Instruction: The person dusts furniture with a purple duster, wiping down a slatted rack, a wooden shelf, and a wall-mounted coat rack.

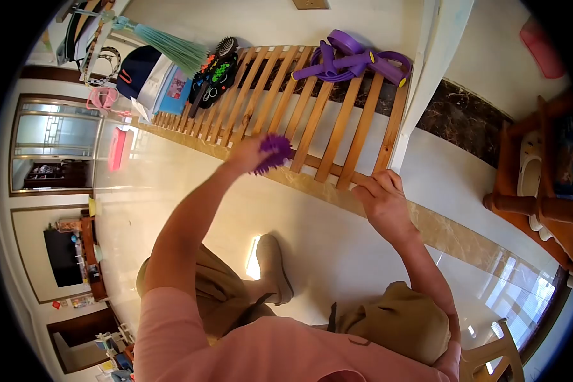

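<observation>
My left hand [245, 156] is closed round a shaggy purple chenille cleaning cloth [275, 153], blurred by motion. The cloth is at the near edge of a wooden slatted rack [305, 137], over the ends of its slats. At the rack's near right corner, my right hand [385, 202] has its fingers curled over the frame, beside a white upright post [414, 108]. Purple jump-rope-like straps with handles [353, 62] lie on the right end of the slats.
On the rack's left end are a hairbrush [225, 46], a teal tassel-like duster [172, 51], a dark cap [137, 70] and a blue booklet [174, 92]. A wooden shoe rack [522, 204] stands at right, and a plastic chair [493, 356] is at lower right.
</observation>
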`<state>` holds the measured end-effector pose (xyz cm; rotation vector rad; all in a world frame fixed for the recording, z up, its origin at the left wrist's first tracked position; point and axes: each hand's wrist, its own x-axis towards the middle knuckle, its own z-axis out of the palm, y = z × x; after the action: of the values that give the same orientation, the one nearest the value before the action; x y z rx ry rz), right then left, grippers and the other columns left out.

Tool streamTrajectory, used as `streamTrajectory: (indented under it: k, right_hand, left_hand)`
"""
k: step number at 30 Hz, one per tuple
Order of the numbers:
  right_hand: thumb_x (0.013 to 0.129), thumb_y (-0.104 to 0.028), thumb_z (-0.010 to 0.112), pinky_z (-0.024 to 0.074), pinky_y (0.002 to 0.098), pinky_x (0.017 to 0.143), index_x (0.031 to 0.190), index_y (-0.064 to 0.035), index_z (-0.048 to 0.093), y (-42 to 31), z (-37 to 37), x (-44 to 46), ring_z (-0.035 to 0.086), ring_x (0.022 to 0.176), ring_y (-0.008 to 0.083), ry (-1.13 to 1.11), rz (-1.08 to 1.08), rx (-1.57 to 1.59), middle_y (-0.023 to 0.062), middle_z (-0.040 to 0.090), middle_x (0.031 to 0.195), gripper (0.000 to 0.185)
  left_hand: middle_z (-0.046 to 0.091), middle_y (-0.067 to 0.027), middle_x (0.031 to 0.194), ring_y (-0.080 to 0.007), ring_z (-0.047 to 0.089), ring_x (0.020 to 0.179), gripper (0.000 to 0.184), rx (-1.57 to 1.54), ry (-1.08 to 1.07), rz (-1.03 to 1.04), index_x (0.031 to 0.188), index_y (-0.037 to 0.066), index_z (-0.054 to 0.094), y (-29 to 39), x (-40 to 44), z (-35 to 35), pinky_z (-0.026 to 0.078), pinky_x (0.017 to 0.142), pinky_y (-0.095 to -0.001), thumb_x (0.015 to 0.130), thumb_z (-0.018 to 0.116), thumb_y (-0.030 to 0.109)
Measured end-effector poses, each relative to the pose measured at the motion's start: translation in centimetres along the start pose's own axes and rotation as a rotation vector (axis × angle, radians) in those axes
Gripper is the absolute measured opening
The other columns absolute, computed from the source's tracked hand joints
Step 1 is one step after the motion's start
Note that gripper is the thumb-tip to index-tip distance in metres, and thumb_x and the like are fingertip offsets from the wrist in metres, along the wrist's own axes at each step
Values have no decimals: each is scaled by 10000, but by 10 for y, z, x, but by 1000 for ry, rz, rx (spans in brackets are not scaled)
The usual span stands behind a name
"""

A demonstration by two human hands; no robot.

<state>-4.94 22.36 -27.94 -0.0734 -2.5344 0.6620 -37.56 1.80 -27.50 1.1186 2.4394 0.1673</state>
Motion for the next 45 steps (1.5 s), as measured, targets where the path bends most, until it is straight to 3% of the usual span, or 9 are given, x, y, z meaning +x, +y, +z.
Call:
streamTrajectory:
  k: [8, 10, 13, 22, 24, 26, 34, 40, 45]
  right_hand:
    - [733, -71, 606, 416, 396, 1005, 915, -69, 679, 8, 8, -17, 535, 1028, 275, -18, -55, 2, 52, 614, 994, 196]
    - [699, -128, 617, 422, 384, 993, 859, -83, 677, 8, 14, -18, 527, 1026, 249, 5, -72, -38, 27, 621, 991, 177]
    - [702, -134, 631, 427, 391, 987, 886, -87, 680, 9, 17, -17, 527, 1038, 241, 77, -77, -36, 36, 614, 999, 196]
    - [930, -249, 673, 398, 409, 1053, 1259, -80, 575, -9, -33, -82, 510, 1208, 291, 367, 432, 758, 117, 553, 1284, 382]
    - [919, -332, 690, 448, 394, 1036, 1370, -106, 496, -16, -45, -97, 526, 1210, 226, 324, 896, 1947, 91, 562, 1298, 541]
    - [921, -315, 686, 461, 390, 1029, 1410, -76, 443, -17, -56, -113, 543, 1198, 199, 466, 854, 1950, 95, 541, 1342, 597]
    - [836, 25, 613, 545, 310, 849, 1194, 29, 602, 24, -248, -183, 673, 919, 174, 1525, 789, 490, 73, 695, 1029, 358]
    - [720, -149, 774, 377, 430, 1062, 1132, -108, 668, 115, -274, -184, 492, 1224, 327, 643, 671, -869, 102, 583, 1249, 428]
    - [716, -130, 732, 432, 412, 993, 1086, -102, 684, 141, -301, -229, 527, 1134, 331, 663, 785, -885, 75, 623, 1200, 374]
  left_hand:
    - [670, -189, 1138, -337, 667, 983, 452, -98, 617, -72, 1342, 100, 548, -58, 36, 85, 542, 814, -420, 897, 574, 177]
    - [699, -71, 1065, -151, 673, 753, 465, -1065, 320, -125, 1347, 184, 555, -66, 0, 89, 539, 547, -297, 900, 542, 58]
    - [728, -131, 942, -172, 701, 770, 323, 86, 114, -141, 1283, 113, 587, -98, -33, 55, 559, 679, -353, 963, 557, 145]
    - [684, -88, 1057, -177, 643, 960, 355, -742, -153, 247, 1231, -7, 578, 262, -99, 8, 507, 884, -328, 946, 652, 192]
    - [596, -148, 1223, -264, 608, 1102, 487, -521, -233, 429, 1308, -11, 489, 289, -91, 36, 480, 965, -375, 901, 678, 177]
    - [445, -208, 1373, -362, 510, 1234, 641, -176, -176, 749, 1377, 8, 423, 347, -102, 40, 436, 1036, -427, 834, 719, 174]
    - [504, -159, 1380, -288, 498, 1284, 592, -383, -24, 907, 1413, 31, 434, 419, -87, 35, 409, 1037, -395, 881, 675, 126]
    - [574, -154, 1281, -280, 564, 1192, 449, -548, 56, 924, 1343, 38, 505, 487, -39, 52, 455, 987, -402, 919, 634, 111]
    - [578, -140, 1282, -259, 566, 1186, 436, -584, 3, 857, 1334, 63, 519, 503, -18, 62, 464, 977, -391, 920, 639, 125]
